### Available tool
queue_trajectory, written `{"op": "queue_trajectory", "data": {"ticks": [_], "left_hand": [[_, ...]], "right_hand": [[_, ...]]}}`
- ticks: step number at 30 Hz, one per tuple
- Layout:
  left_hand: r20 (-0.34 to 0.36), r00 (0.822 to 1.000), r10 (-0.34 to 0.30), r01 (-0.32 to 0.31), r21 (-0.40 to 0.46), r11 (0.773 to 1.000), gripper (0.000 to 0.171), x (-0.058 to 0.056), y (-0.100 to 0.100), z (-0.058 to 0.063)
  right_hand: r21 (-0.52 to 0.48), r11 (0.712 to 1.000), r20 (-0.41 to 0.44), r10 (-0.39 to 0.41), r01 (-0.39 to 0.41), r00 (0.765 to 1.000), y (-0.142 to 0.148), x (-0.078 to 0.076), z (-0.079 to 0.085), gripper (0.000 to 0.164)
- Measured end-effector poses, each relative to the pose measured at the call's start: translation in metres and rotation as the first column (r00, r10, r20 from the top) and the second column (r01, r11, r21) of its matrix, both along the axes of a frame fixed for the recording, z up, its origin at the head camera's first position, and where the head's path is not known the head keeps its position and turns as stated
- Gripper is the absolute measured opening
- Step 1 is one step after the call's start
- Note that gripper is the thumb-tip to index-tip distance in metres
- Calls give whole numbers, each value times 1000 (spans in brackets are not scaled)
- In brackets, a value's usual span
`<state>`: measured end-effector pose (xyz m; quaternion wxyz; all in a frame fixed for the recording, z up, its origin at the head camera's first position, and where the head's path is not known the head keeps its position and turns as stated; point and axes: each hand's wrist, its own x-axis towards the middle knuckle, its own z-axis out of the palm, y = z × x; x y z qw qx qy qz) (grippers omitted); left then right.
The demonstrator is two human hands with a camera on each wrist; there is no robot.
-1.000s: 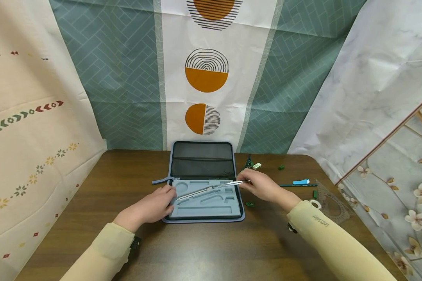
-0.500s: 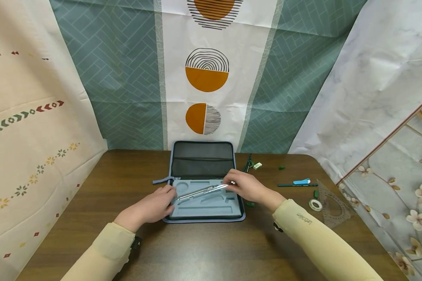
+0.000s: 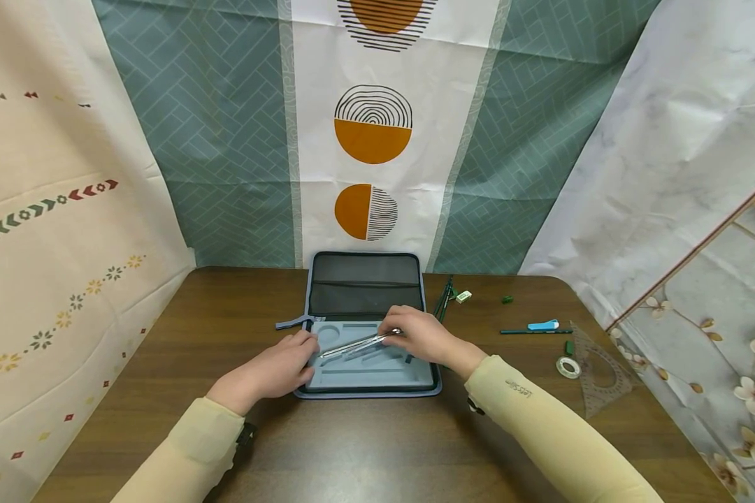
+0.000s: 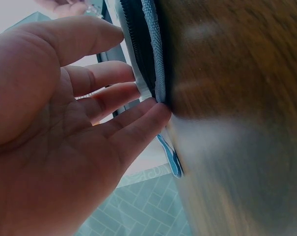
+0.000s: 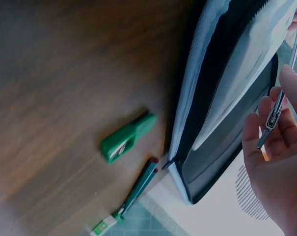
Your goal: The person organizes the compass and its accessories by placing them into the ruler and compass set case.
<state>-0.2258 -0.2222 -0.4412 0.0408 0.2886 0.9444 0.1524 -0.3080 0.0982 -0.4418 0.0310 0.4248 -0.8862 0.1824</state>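
My right hand point(image 3: 418, 337) pinches one end of a slim silver drawing compass point(image 3: 352, 346) over the pale blue-grey moulded tray point(image 3: 368, 379) of an unzipped case. The compass slants, its far tip pointing at my left hand. In the right wrist view the metal compass point(image 5: 274, 118) lies between thumb and fingers. My left hand point(image 3: 278, 363) rests at the case's left edge. In the left wrist view its loosely bent fingers point(image 4: 143, 118) touch the case's zipped rim point(image 4: 155, 54). Several shaped recesses show in the tray; some are hidden under the right hand.
The mesh-pocket lid point(image 3: 365, 283) stands raised behind. Right of the case lie dark green pencils point(image 3: 443, 300), an eraser point(image 3: 463, 297), a blue cutter point(image 3: 544, 325), a tape roll point(image 3: 568, 367) and a clear set square point(image 3: 600, 377). A green sharpener point(image 5: 127, 139) lies beside the case.
My right hand has moved left from the case's right edge to over the tray, bringing the compass's right end along. The compass's left tip and my left hand stay about where they were.
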Motion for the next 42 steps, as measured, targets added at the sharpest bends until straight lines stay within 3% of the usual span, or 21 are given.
{"op": "queue_trajectory", "data": {"ticks": [17,35,42], "left_hand": [[3,1000,-9,9,17,1000,34,0,-1,1],[7,1000,-10,10,10,1000,36,-2,-2,0],[6,1000,-9,9,3,1000,36,-3,-2,-1]], "right_hand": [[26,999,65,38,-40,997,-26,3,-6,15],[46,997,46,67,-69,997,-35,2,-12,15],[36,998,81,50,-53,995,-37,1,-11,14]]}}
